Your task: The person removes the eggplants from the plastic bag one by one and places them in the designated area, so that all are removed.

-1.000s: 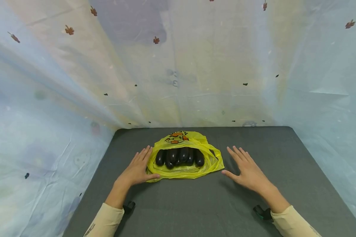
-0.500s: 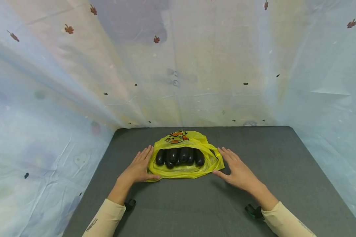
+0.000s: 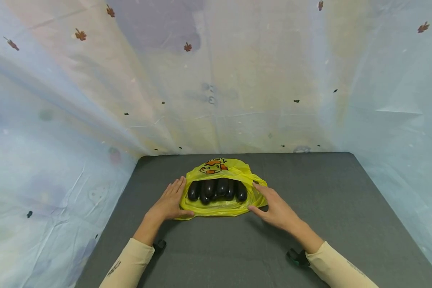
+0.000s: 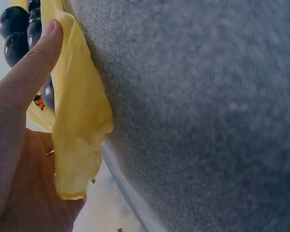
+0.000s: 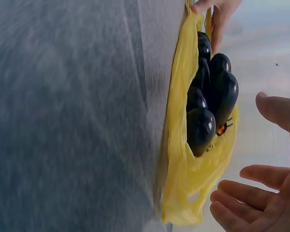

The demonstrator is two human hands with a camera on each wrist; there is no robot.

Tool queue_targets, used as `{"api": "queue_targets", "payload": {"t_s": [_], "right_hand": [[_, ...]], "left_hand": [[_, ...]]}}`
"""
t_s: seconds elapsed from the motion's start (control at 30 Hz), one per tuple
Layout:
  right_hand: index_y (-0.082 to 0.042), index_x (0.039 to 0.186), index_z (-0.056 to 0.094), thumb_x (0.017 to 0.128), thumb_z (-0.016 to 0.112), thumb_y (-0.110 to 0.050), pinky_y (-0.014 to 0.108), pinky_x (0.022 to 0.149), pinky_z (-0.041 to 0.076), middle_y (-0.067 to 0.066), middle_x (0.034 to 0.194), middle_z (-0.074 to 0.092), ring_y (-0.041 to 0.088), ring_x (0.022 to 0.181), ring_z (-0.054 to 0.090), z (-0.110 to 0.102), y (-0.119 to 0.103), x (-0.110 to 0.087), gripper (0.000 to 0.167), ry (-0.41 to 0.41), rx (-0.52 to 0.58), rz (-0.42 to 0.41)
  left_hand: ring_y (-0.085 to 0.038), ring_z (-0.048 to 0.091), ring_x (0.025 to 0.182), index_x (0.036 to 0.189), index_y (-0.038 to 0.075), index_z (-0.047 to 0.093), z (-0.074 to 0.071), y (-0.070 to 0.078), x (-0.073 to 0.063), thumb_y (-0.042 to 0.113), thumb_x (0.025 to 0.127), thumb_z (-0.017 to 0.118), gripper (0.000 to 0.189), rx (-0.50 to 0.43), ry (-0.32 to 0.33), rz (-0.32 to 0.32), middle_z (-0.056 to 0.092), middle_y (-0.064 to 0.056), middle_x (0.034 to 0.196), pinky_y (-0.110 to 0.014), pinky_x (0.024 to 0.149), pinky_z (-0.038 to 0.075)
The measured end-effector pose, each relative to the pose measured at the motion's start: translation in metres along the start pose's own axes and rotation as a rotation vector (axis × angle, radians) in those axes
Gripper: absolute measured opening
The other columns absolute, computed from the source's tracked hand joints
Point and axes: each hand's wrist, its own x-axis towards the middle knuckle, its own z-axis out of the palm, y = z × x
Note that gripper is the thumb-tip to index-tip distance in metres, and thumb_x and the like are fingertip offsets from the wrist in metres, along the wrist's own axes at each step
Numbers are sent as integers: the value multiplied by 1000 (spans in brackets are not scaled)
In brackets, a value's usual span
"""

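A yellow plastic bag with an orange and black print lies on its side, its mouth facing me. Inside it sit several glossy, near-black eggplants, bunched side by side. My left hand lies along the bag's left edge, fingers straight and the thumb over the front rim; in the left wrist view the yellow film hangs between thumb and fingers. Spread at the bag's right end is my right hand, with forefinger and thumb overlapping the film in the head view. The right wrist view has its fingers loosely extended, holding nothing.
The bag rests on a dark grey cloth-covered table, near its back edge. Behind and at both sides hangs a pale patterned sheet. A dark strap piece shows at my right wrist and another at my left.
My right hand has moved left, from beside the bag to its right end, where the film's corner is now pushed in slightly. My left hand has stayed at the left edge.
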Motion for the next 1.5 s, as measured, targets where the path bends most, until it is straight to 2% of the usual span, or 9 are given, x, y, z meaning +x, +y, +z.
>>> {"api": "queue_targets", "payload": {"t_s": [0.2, 0.37, 0.47, 0.67, 0.93, 1.13, 1.5], "right_hand": [[-4, 163, 46, 102, 76, -44, 68, 115, 44, 19, 161, 51, 45, 148, 48, 5, -7, 5, 78, 17, 50, 21], [1, 154, 55, 100, 80, -34, 59, 102, 56, 20, 145, 63, 40, 126, 65, 10, -9, 11, 69, 63, 95, 0], [2, 147, 60, 100, 81, -31, 55, 97, 60, 20, 137, 67, 36, 116, 69, 13, -11, 15, 62, 71, 130, 0], [2, 142, 63, 99, 82, -29, 52, 97, 61, 19, 132, 68, 35, 115, 69, 18, -10, 24, 56, 53, 181, 37], [0, 138, 65, 97, 84, -35, 49, 91, 61, 14, 122, 70, 28, 106, 68, 21, -5, 33, 57, 25, 149, 84], [-1, 135, 66, 96, 84, -36, 49, 93, 60, 13, 122, 69, 27, 106, 68, 24, -3, 40, 55, -9, 159, 123], [0, 132, 65, 93, 88, -39, 52, 97, 59, 14, 121, 69, 29, 110, 68, 27, -4, 51, 60, -24, 163, 206]], "left_hand": [[-41, 7, 165, 172, -1, 5, 1, 1, 3, 66, 87, 82, 132, 10, -22, -5, 4, -22, 179, -57, 134, 8], [-42, 8, 165, 172, -1, 4, 4, -2, 5, 65, 88, 82, 132, 7, -48, -4, 2, -22, 179, -58, 134, 10], [-42, 8, 165, 172, 0, 3, 6, -3, 6, 65, 88, 81, 132, 18, -64, -5, 1, -22, 179, -57, 134, 11], [-42, 9, 165, 172, 0, 3, 6, -3, 8, 63, 89, 82, 131, 14, -67, 5, 1, -22, 179, -56, 134, 13], [-42, 10, 165, 172, -1, 4, 8, -1, 8, 62, 88, 83, 131, 18, -55, 12, 2, -23, 179, -56, 134, 15], [-40, 9, 165, 172, 0, 3, 8, 1, 7, 63, 88, 82, 130, 32, -51, -4, 1, -21, 179, -54, 134, 14], [-40, 9, 165, 172, 0, 3, 6, 4, 7, 62, 88, 82, 131, 44, -54, -6, 1, -21, 179, -54, 134, 15]]}}
